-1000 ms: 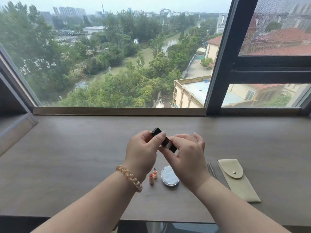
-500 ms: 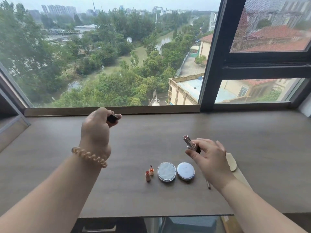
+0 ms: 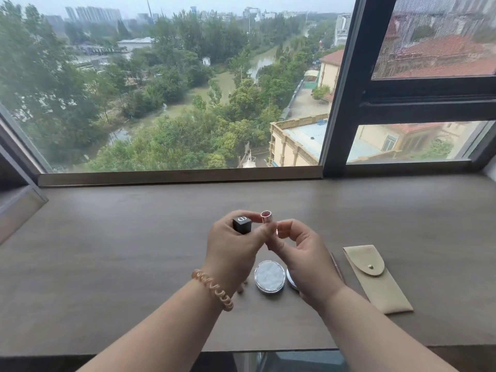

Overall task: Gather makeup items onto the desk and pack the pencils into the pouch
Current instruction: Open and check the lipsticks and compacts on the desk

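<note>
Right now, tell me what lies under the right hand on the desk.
Under the right hand a round silver compact shows only its left edge, beside the fully visible compact. A thin pencil pokes out by the wrist; the rest is covered.

Makeup items and pouch on bench

Beige pouch (image 3: pixel 377 279) lies flat, flap snapped; thin pencil (image 3: pixel 337 267) just beside; round silver compact (image 3: pixel 269 276) nearby.

At frame center, the left hand (image 3: pixel 236 245) grips a black cap (image 3: pixel 242 224); the right hand (image 3: pixel 306 260) pinches an open lipstick tube (image 3: pixel 269 220) beside it.

Black cap (image 3: pixel 242 224), beige pouch (image 3: pixel 375 277), brown desk (image 3: pixel 107 251)
</note>
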